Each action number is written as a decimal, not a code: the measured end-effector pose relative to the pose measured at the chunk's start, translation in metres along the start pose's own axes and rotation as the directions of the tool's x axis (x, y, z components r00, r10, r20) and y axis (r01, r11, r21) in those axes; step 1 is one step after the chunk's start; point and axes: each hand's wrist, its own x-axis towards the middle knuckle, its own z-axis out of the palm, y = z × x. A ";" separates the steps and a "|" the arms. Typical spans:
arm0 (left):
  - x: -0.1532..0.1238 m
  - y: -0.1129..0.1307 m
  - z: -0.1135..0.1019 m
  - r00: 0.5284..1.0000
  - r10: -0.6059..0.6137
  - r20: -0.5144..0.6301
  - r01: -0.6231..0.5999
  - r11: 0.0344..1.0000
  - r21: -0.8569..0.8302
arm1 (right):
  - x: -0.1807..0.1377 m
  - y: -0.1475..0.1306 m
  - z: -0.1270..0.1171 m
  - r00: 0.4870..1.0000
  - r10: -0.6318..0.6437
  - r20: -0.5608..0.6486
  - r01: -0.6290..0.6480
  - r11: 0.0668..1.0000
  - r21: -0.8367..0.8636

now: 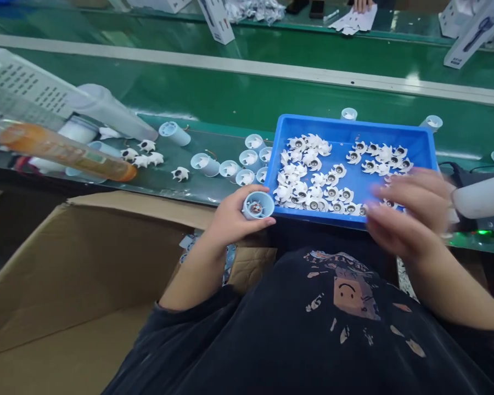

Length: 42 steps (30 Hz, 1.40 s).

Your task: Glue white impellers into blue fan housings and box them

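Currently the left hand [233, 213] is clasping a seemingly light cup [258, 206], best held mid-wall; at three o'clock, the right hand [415, 208] is blurring, grip unclear.

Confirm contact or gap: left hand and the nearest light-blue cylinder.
Touching. The head view shows the left hand wrapped around the light-blue cylinder, thumb along its near side, fingers around its far side.

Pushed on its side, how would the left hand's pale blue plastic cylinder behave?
The pale blue plastic cylinder probably rolls, its rim being round. Likely stiff: no dent shows where the left hand holds. The copper-coloured part inside may unbalance it.
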 end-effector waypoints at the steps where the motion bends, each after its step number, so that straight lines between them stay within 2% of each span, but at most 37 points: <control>1: 0.000 0.000 0.005 1.000 0.016 -0.026 -0.017 0.999 -0.035 | 0.020 -0.003 0.013 0.996 -0.026 0.086 0.035 0.994 -0.100; 4: 0.002 0.000 0.017 0.997 0.058 -0.058 -0.066 0.987 -0.148 | 0.076 0.000 0.049 0.937 0.013 0.349 0.126 0.920 -0.371; 6: 0.001 -0.001 0.020 0.994 0.098 -0.044 -0.105 0.969 -0.222 | 0.101 0.009 0.067 0.892 0.084 0.445 0.150 0.872 -0.466; 9: -0.001 -0.002 0.019 0.989 0.146 -0.013 -0.143 0.946 -0.291 | 0.116 0.019 0.080 0.863 0.133 0.487 0.153 0.850 -0.504; 12: -0.001 0.000 0.014 0.978 0.205 0.039 -0.188 0.946 -0.266 | 0.115 0.020 0.081 0.867 0.120 0.484 0.116 0.895 -0.431; 15: 0.002 0.005 0.012 0.961 0.265 0.084 -0.239 0.942 -0.237 | 0.104 0.016 0.070 0.902 0.111 0.418 -0.003 0.968 -0.250; 18: 0.005 0.011 0.013 0.949 0.301 0.098 -0.270 0.931 -0.244 | 0.078 0.007 0.051 0.928 0.090 0.361 -0.133 0.987 0.096; 20: 0.009 0.018 0.016 0.943 0.316 0.103 -0.291 0.936 -0.198 | 0.056 0.001 0.041 0.929 0.049 0.367 -0.188 0.917 0.353; 22: 0.014 0.028 0.020 0.932 0.340 0.123 -0.326 0.938 -0.119 | 0.036 -0.005 0.035 0.926 0.006 0.378 -0.226 0.811 0.540; 24: 0.020 0.040 0.025 0.908 0.389 0.159 -0.389 0.921 -0.034 | 0.022 -0.010 0.034 0.931 -0.015 0.364 -0.242 0.722 0.648; 26: 0.025 0.050 0.030 0.877 0.438 0.198 -0.455 0.889 0.050 | 0.013 -0.014 0.033 0.951 -0.007 0.308 -0.222 0.677 0.702; 28: 0.027 0.057 0.036 0.859 0.465 0.214 -0.499 0.855 0.141 | 0.007 -0.019 0.032 0.974 0.015 0.225 -0.176 0.676 0.716; 29: 0.028 0.059 0.038 0.854 0.475 0.213 -0.512 0.838 0.188 | 0.006 -0.021 0.031 0.985 0.019 0.169 -0.133 0.704 0.698; 31: 0.027 0.060 0.043 0.838 0.508 0.198 -0.545 0.794 0.269 | 0.003 -0.026 0.029 0.999 -0.035 0.014 0.021 0.829 0.558; 33: 0.024 0.060 0.047 0.807 0.568 0.162 -0.587 0.740 0.330 | 0.003 -0.031 0.029 0.974 -0.185 -0.131 0.217 0.926 0.307; 35: 0.021 0.061 0.051 0.768 0.633 0.097 -0.617 0.691 0.376 | 0.004 -0.034 0.032 0.924 -0.330 -0.195 0.357 0.925 0.129; 37: 0.018 0.063 0.056 0.743 0.669 0.020 -0.618 0.675 0.403 | 0.007 -0.036 0.036 0.910 -0.363 -0.201 0.392 0.911 0.132; 39: 0.014 0.066 0.060 0.746 0.666 -0.021 -0.605 0.690 0.398 | 0.010 -0.035 0.040 0.921 -0.334 -0.201 0.369 0.914 0.168; 42: 0.015 0.069 0.059 0.766 0.642 0.021 -0.613 0.720 0.326 | 0.008 -0.030 0.041 0.918 -0.312 -0.244 0.359 0.916 0.181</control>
